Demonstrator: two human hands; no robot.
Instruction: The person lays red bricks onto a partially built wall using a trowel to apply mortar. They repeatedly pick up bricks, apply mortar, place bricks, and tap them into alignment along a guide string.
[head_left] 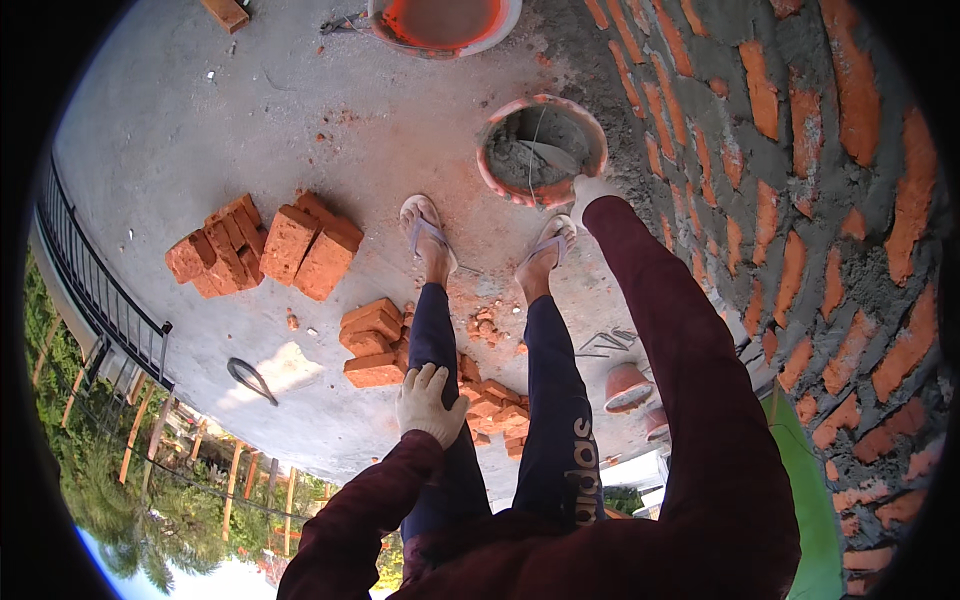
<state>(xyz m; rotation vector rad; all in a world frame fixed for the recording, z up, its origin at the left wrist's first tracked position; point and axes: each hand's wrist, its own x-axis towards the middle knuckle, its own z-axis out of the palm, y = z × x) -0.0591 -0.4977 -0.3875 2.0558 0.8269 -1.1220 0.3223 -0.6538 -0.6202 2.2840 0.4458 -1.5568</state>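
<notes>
My left hand (428,405), in a pale work glove, rests flat on my left knee with its fingers apart. At the near right rim of an orange-stained bucket (490,178), my gloved right hand (592,196) is closed on a trowel (553,157). The trowel's blade lies in the wet grey mortar (515,160) inside the bucket; its handle is hidden by my fingers. A thin wire bail crosses the bucket's mouth.
A brick wall (765,90) with grey mortar joints rises close on the right. Brick stacks (310,245) stand at left, and more bricks (372,340) lie by my legs. Another bucket (440,45) holds reddish liquid. Metal rods (607,342), pots (627,387) and a black strap-like loop (252,380) lie around; a railing (100,290) edges the left.
</notes>
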